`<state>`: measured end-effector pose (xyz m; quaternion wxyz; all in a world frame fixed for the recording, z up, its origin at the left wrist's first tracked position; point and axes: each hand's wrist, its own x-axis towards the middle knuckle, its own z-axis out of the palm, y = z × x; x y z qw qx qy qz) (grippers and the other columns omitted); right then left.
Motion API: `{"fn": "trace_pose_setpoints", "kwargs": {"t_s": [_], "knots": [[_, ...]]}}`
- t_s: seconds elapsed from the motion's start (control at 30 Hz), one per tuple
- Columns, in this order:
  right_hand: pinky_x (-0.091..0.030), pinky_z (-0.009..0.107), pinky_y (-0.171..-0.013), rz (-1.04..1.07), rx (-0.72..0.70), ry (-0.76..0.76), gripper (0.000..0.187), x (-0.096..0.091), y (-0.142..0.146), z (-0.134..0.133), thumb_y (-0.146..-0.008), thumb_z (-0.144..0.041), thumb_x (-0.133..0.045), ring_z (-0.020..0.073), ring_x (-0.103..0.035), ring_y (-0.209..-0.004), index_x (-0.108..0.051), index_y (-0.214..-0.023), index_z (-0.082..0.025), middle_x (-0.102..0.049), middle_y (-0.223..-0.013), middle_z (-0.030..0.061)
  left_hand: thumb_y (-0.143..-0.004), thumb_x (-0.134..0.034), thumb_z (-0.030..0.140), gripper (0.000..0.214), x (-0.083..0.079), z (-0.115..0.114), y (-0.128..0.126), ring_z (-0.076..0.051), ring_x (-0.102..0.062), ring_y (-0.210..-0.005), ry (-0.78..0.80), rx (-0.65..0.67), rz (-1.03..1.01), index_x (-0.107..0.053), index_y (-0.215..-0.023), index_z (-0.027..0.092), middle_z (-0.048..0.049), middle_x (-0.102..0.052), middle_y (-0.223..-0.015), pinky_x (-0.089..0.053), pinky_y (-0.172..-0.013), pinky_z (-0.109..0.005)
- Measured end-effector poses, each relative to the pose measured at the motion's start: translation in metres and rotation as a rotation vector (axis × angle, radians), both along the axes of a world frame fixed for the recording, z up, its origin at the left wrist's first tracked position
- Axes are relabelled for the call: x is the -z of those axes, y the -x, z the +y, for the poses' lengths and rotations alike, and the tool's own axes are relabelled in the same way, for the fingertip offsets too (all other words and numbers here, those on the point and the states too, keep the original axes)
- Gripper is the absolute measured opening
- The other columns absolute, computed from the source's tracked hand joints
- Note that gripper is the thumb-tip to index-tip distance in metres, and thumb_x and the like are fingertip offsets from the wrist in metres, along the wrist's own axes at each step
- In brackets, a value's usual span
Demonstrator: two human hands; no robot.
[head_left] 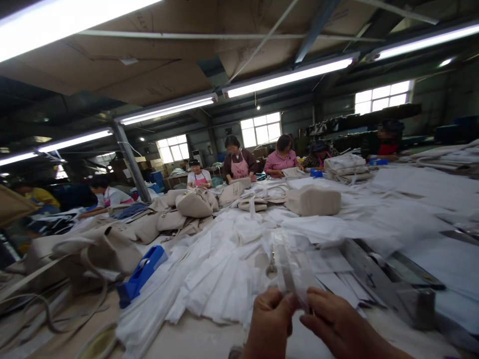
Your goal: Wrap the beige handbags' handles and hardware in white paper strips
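Note:
In front of me is a clear plastic sleeve [294, 269] with a pale strap-like strip showing inside and a small metal fitting [272, 262] at its left side. My left hand [269, 321] is closed, thumb and fingers pinching the sleeve's lower end. From the right, my right hand [333, 319] closes its fingers on the sleeve's lower right edge. Under and beyond both hands lie white tissue-like sheets [217, 269] in a spread-out heap. A grey metal device [389, 279] stands just right of my right hand.
A blue tape dispenser [142, 274] stands left of the sheets. Beige bags [198, 199] are piled further back, and loose straps [48, 314] lie at left. A tape roll [99, 341] sits at the near edge. Several people, including one in a pink apron [239, 167], work across the table.

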<state>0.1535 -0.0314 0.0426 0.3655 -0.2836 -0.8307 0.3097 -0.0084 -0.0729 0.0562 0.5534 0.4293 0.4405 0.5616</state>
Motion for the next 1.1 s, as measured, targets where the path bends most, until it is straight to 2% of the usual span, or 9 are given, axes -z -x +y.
{"fn": "trace_pose_setpoints", "kwargs": {"t_s": [0.17, 0.3, 0.4, 0.53, 0.67, 0.77, 0.87, 1.0, 1.1], "knots": [[-0.014, 0.024, -0.043, 0.212, -0.134, 0.876, 0.047, -0.012, -0.003, 0.003, -0.079, -0.06, -0.061, 0.0056, -0.02, -0.045, -0.058, -0.069, -0.015, -0.034, -0.053, -0.0061, -0.082, -0.066, 0.03, 0.017, -0.01, -0.009, -0.001, -0.024, -0.063, -0.084, -0.415, 0.134, 0.347, -0.079, -0.078, 0.02, -0.0096, -0.07, -0.09, -0.048, -0.078, -0.033], [-0.009, 0.024, -0.044, 0.322, -0.08, 1.029, 0.039, -0.016, 0.001, -0.002, -0.074, -0.052, -0.07, 0.005, -0.015, -0.045, -0.062, -0.075, -0.014, -0.03, -0.052, -0.0077, -0.081, -0.066, 0.028, 0.016, -0.01, -0.01, -0.003, -0.027, -0.064, -0.089, -0.458, 0.151, 0.389, -0.079, -0.087, 0.022, -0.0104, -0.07, -0.096, -0.048, -0.082, -0.036], [-0.017, 0.024, -0.046, 0.276, -0.039, 0.807, 0.038, -0.016, 0.001, -0.005, -0.076, -0.052, -0.068, 0.0067, -0.024, -0.047, -0.064, -0.074, -0.014, -0.036, -0.053, -0.0057, -0.08, -0.068, 0.041, 0.027, -0.01, -0.008, 0.002, -0.017, -0.056, -0.068, -0.272, 0.223, 0.266, -0.076, -0.082, 0.015, -0.0072, -0.063, -0.074, -0.045, -0.067, -0.03], [-0.03, 0.026, -0.055, 0.06, 0.154, 0.156, 0.041, -0.011, 0.001, -0.007, -0.089, -0.044, -0.057, 0.011, -0.043, -0.058, -0.054, -0.059, -0.016, -0.047, -0.059, -0.0005, -0.072, -0.072, 0.058, 0.045, 0.0, 0.0, 0.003, -0.005, -0.021, -0.045, 0.082, 0.179, -0.074, -0.06, -0.069, 0.015, 0.0082, -0.029, -0.05, -0.017, -0.043, -0.022], [-0.033, 0.028, -0.06, -0.171, 0.196, -0.325, 0.037, -0.004, 0.001, -0.01, -0.097, -0.027, -0.041, 0.0137, -0.048, -0.063, -0.058, -0.067, -0.015, -0.056, -0.067, 0.0044, -0.078, -0.071, 0.048, 0.04, 0.015, 0.007, -0.006, -0.006, -0.02, -0.048, 0.083, -0.007, -0.018, -0.049, -0.064, 0.018, 0.0093, -0.026, -0.049, -0.016, -0.045, -0.023], [-0.035, 0.03, -0.063, -0.282, 0.199, -0.352, 0.028, -0.005, -0.005, -0.01, -0.095, -0.027, -0.046, 0.0161, -0.05, -0.068, -0.063, -0.077, -0.014, -0.06, -0.076, 0.0078, -0.082, -0.067, 0.042, 0.037, 0.013, 0.006, -0.007, -0.008, -0.027, -0.052, 0.006, -0.075, 0.173, -0.048, -0.061, 0.018, 0.007, -0.032, -0.054, -0.023, -0.049, -0.022], [-0.035, 0.028, -0.062, -0.182, 0.086, -0.013, 0.029, -0.015, -0.017, -0.005, -0.09, -0.04, -0.056, 0.0143, -0.048, -0.068, -0.061, -0.077, -0.014, -0.057, -0.076, 0.0042, -0.084, -0.064, 0.032, 0.033, 0.005, 0.002, -0.003, -0.011, -0.039, -0.061, -0.181, -0.125, 0.425, -0.052, -0.058, 0.017, 0.0029, -0.042, -0.063, -0.033, -0.057, -0.023], [-0.018, 0.023, -0.043, 0.184, -0.138, 0.858, 0.043, -0.028, -0.023, 0.003, -0.082, -0.054, -0.062, 0.0056, -0.025, -0.045, -0.054, -0.066, -0.015, -0.035, -0.052, -0.0068, -0.086, -0.062, 0.022, 0.024, 0.0, -0.005, -0.001, -0.013, -0.047, -0.064, -0.417, -0.049, 0.631, -0.064, -0.063, 0.018, -0.0005, -0.048, -0.067, -0.037, -0.06, -0.025], [-0.009, 0.021, -0.041, 0.438, -0.161, 1.242, 0.039, -0.025, -0.015, 0.003, -0.067, -0.043, -0.08, 0.0024, -0.016, -0.043, -0.053, -0.067, -0.015, -0.033, -0.049, -0.0101, -0.088, -0.059, 0.019, 0.016, 0.001, -0.009, -0.003, -0.015, -0.05, -0.069, -0.522, 0.013, 0.696, -0.072, -0.08, 0.02, -0.003, -0.054, -0.073, -0.039, -0.063, -0.026]]}}
